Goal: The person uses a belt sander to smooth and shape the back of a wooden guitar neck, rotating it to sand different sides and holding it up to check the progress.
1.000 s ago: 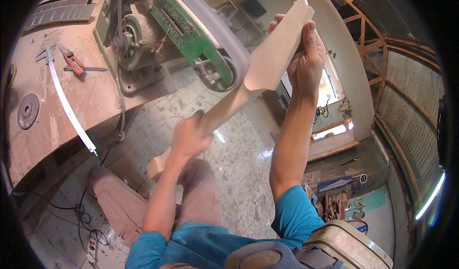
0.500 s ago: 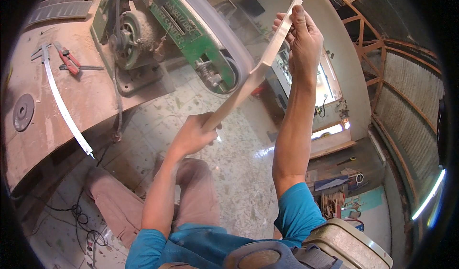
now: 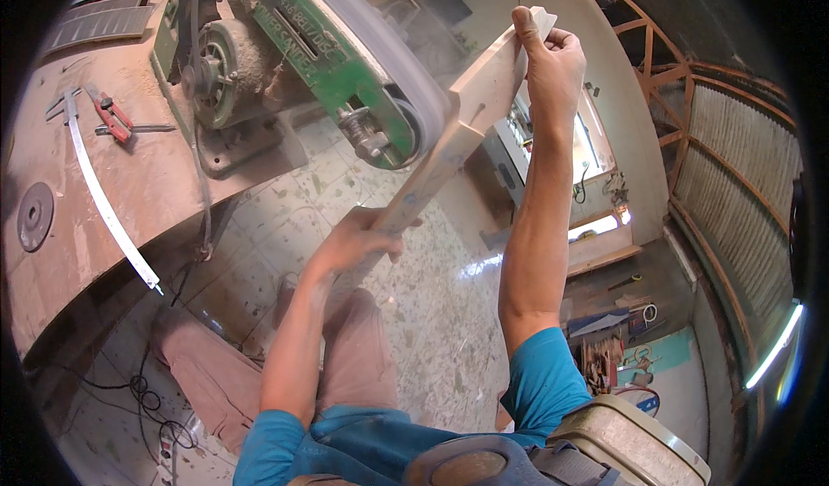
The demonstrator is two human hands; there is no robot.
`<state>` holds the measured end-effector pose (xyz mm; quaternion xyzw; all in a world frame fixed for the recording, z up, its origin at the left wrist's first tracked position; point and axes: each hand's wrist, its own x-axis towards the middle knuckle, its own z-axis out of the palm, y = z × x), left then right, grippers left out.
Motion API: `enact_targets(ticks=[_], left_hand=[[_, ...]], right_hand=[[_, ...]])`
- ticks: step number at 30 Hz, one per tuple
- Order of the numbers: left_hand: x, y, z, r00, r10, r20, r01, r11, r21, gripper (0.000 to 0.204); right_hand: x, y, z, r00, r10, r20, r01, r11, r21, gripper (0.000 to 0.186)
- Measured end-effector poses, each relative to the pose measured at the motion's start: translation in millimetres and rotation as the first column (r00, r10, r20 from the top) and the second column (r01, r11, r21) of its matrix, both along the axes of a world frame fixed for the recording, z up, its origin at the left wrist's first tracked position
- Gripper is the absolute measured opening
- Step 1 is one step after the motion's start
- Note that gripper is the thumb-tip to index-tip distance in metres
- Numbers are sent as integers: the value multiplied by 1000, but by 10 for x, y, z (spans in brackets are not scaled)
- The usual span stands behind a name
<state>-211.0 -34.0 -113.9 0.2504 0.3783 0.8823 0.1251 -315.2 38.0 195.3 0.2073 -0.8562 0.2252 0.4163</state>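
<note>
My left hand [image 3: 361, 237] grips the narrow lower part of a long pale wooden piece [image 3: 484, 89], with bluish marks along its face. My right hand [image 3: 549, 72] grips the wider upper end, thumb on top and fingers curled round it. The piece slants up to the right, with its step beside the rounded end of a sanding belt [image 3: 401, 85], which looks smeared; whether they touch I cannot tell. The green belt sander [image 3: 311, 72] has a dusty motor [image 3: 224, 72] on its left.
A dusty workbench [image 3: 73, 253] at left bears a long caliper [image 3: 108, 201], red-handled pliers [image 3: 117, 123] and a dark disc [image 3: 35, 217]. Black cables [image 3: 147, 395] lie on the floor [image 3: 414, 322] by my legs. A cluttered shelf [image 3: 604, 348] is at right.
The wooden piece has turned about its length, from broad face through narrow edge to a marked, stepped face. My left hand has shifted slightly right; both hands still grip the piece.
</note>
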Motion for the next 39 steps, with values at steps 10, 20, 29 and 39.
enact_targets(ticks=[10,20,29,39], left_hand=[[-52,72,-52,989,145,2,-144,986,-81,37],[251,196,137,806,592,-16,-564,758,-327,25],[239,395,0,564,810,-158,-808,502,-308,29],[24,164,11,984,165,-71,-169,984,-59,47]], right_hand=[[41,-77,32,985,127,119,-123,992,-35,73],[212,-229,83,710,571,412,-547,816,-187,51],[334,-334,106,565,671,481,-637,725,-262,48],[189,-307,124,992,106,69,-115,983,140,69]])
